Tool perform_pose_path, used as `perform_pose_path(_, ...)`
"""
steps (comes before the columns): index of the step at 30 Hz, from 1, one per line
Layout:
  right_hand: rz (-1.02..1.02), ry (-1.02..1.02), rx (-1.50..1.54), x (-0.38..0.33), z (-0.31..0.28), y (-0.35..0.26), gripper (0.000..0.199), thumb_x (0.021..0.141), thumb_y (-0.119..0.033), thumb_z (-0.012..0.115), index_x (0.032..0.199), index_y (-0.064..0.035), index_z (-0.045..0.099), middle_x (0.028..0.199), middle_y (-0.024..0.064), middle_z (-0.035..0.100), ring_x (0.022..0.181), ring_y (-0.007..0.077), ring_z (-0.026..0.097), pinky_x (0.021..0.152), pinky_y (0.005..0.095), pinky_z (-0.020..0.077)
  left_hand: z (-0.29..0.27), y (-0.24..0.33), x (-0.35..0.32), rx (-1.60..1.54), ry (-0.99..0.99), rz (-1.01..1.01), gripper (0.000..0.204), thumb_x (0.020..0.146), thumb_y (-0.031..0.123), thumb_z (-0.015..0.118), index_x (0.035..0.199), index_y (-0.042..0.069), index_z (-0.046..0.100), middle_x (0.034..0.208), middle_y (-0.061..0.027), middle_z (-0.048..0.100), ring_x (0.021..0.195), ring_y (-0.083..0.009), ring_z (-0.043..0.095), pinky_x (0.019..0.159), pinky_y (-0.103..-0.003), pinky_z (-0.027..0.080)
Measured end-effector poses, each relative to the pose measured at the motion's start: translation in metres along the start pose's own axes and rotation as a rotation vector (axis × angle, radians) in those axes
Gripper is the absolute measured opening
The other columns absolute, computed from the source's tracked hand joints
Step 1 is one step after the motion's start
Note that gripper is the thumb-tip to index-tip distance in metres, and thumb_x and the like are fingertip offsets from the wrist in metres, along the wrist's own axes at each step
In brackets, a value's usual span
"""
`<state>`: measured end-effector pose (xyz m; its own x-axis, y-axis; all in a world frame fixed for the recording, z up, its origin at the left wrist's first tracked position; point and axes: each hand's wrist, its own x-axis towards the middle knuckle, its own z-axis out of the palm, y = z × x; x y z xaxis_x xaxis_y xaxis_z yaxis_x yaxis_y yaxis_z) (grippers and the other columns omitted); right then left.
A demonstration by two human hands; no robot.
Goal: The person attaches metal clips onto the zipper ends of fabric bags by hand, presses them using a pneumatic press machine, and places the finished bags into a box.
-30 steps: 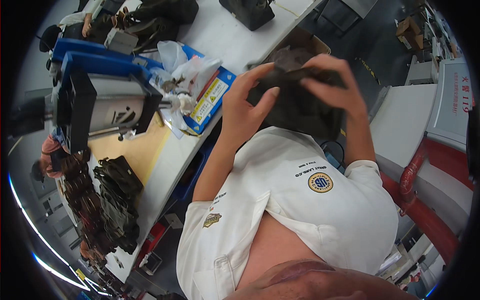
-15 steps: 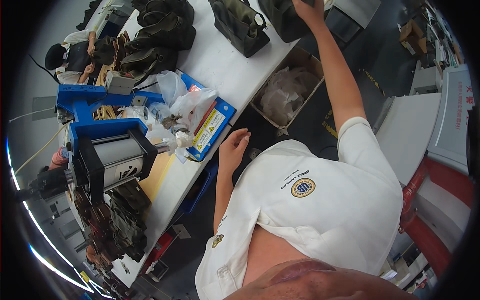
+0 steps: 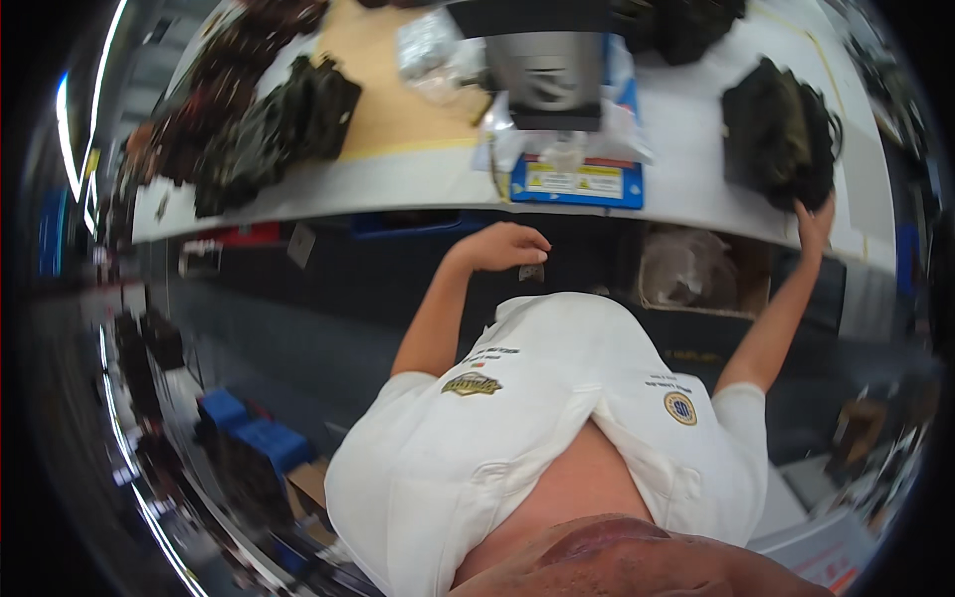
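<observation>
At the right end of the worktable stands a dark green fabric bag [image 3: 776,139]. My right hand [image 3: 816,224] has hold of its near right corner, with the thumb at the front and the other fingers along the side, partly hidden. My left hand [image 3: 502,247] hangs in front of the table edge. Its fingers are loosely bent and nothing shows in them. Beyond it, a press-like machine with a grey cylinder [image 3: 547,80] rises over its blue base [image 3: 577,194], which carries yellow labels and crumpled clear plastic.
More dark bags [image 3: 676,25] lie at the back. Piled dark green pieces [image 3: 284,124] and brown ones [image 3: 229,75] cover the table's left part. Below the white table edge [image 3: 398,199] stands a cardboard box [image 3: 751,284] with clear plastic inside. Blue bins [image 3: 259,438] are at the lower left.
My view has turned toward the machine, now in the middle. My right hand has come from a bag's top to its near lower corner. My left hand still hangs before the table.
</observation>
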<state>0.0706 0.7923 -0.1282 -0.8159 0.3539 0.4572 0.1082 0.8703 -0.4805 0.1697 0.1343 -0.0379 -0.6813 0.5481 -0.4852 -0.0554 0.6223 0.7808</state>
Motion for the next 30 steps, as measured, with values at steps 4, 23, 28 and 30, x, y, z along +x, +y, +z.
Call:
perform_pose_path(4,0.210,0.121,-0.074,-0.041,-0.019,-0.098,0.066,0.079,-0.023,0.073,0.136,-0.0013,0.047,0.133,0.0182,0.054,0.118,0.0309,0.056,0.099,0.0397,0.0440,-0.116,-0.054,-0.053,0.155,0.254,-0.078,0.034,0.091,0.027,0.064,0.114,0.003,0.065,0.106,-0.0107,0.069,0.101,-0.0193,0.063,0.092,-0.032,0.048)
perform_pose_path(23,0.053,-0.216,0.190,-0.182,0.116,-0.383,0.019,0.082,-0.009,0.067,0.101,-0.0056,0.069,0.092,0.0102,0.069,0.080,0.0242,0.066,0.074,0.0343,0.0511,-0.357,-0.191,-0.061,0.640,1.158,-0.591,0.033,0.082,0.030,0.059,0.104,0.007,0.067,0.102,-0.0184,0.069,0.099,-0.0389,0.064,0.084,-0.048,0.051)
perform_pose_path(28,-0.275,-0.072,0.211,-0.170,0.164,-0.376,0.010,0.081,-0.008,0.066,0.090,-0.0060,0.067,0.083,0.0095,0.065,0.078,0.0273,0.062,0.078,0.0362,0.0513,-0.260,-0.136,-0.080,0.521,1.069,-0.307,0.030,0.081,0.029,0.065,0.104,0.010,0.067,0.096,-0.0183,0.068,0.094,-0.0395,0.063,0.079,-0.046,0.050)
perform_pose_path(30,-0.269,-0.065,0.322,-0.159,0.193,-0.363,0.009,0.080,-0.008,0.066,0.089,-0.0060,0.066,0.082,0.0090,0.064,0.077,0.0269,0.062,0.077,0.0363,0.0512,-0.213,-0.111,-0.084,0.494,1.040,-0.284,0.028,0.081,0.026,0.066,0.104,0.011,0.067,0.095,-0.0169,0.068,0.093,-0.0388,0.063,0.080,-0.045,0.049)
